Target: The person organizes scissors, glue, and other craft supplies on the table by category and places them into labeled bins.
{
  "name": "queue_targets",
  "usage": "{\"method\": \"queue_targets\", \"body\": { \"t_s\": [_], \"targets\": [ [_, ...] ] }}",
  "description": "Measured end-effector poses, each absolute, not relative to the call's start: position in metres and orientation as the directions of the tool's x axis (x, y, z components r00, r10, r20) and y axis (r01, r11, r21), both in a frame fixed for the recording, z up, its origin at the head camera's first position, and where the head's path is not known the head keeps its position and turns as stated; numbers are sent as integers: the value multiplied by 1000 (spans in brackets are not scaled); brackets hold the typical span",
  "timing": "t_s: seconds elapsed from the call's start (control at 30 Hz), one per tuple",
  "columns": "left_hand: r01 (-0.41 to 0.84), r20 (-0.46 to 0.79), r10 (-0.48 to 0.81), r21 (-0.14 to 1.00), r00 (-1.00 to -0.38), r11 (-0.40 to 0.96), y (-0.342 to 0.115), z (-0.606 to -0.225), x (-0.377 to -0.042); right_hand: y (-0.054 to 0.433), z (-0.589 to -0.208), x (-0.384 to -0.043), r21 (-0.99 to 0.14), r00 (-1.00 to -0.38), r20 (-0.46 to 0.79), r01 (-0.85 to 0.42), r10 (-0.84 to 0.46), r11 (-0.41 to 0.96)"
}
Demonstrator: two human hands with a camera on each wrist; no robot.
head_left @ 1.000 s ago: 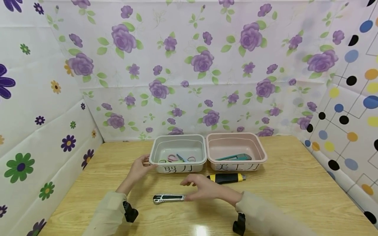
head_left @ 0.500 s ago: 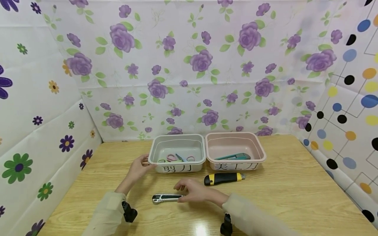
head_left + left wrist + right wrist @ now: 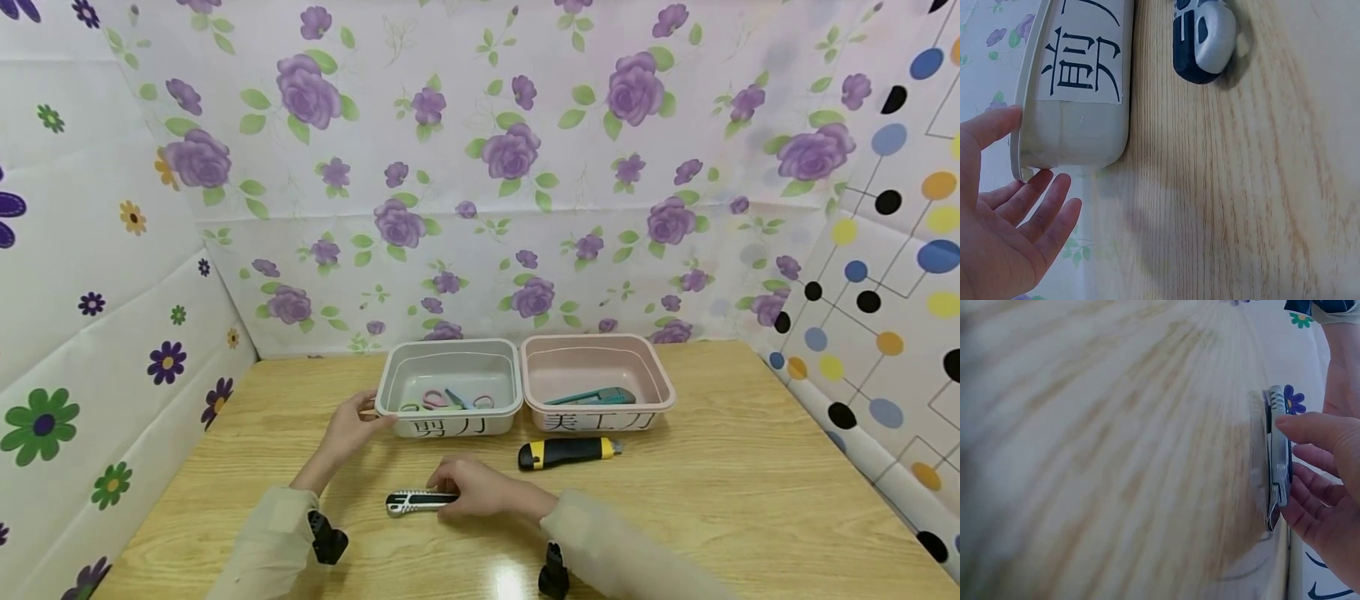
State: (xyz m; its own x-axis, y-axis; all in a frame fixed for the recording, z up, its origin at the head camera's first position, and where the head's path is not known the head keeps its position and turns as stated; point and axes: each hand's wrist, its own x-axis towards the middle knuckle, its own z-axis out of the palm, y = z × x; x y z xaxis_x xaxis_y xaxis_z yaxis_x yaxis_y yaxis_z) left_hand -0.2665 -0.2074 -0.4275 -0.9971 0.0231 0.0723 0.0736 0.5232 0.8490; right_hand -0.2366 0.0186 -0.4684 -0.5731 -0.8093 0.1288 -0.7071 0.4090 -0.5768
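My right hand [image 3: 480, 487] grips a silver-and-black utility knife [image 3: 416, 502] lying on the table. In the right wrist view the thumb is on one side of the knife [image 3: 1280, 450] and the fingertips are on the other. My left hand [image 3: 352, 429] holds the front left corner of a grey plastic bin [image 3: 480, 414]. Seen from the left wrist, the thumb presses the bin's rim [image 3: 1021, 81] and the fingers tuck beneath it. Several scissors [image 3: 435, 400] with pink and green handles lie inside this bin, partly hidden by its front wall.
Right beside the grey bin stands a pink bin [image 3: 592, 410] holding a teal utility knife [image 3: 596, 397]. A yellow-and-black utility knife [image 3: 566, 452] lies in front of it on the wooden table [image 3: 720, 500]. Both bins carry lettered labels. Patterned cloth [image 3: 465, 267] walls surround the table.
My right hand has moved left, away from the yellow-and-black knife, and its fingers have closed on the silver-and-black utility knife. The left hand has stayed at the grey bin.
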Motion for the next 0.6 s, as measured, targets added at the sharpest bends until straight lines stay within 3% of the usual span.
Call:
{"method": "queue_targets", "body": {
  "t_s": [0.33, 0.6],
  "targets": [
    [71, 69, 22, 853, -997, 518, -208, -428, -267, 17, -469, -235, -606, -594, 94, -671, -799, 427],
    [75, 72, 25, 855, -997, 513, -208, -427, -266, 22, -469, -237, -611, -568, 94, -681, -818, 403]
  ]
}}
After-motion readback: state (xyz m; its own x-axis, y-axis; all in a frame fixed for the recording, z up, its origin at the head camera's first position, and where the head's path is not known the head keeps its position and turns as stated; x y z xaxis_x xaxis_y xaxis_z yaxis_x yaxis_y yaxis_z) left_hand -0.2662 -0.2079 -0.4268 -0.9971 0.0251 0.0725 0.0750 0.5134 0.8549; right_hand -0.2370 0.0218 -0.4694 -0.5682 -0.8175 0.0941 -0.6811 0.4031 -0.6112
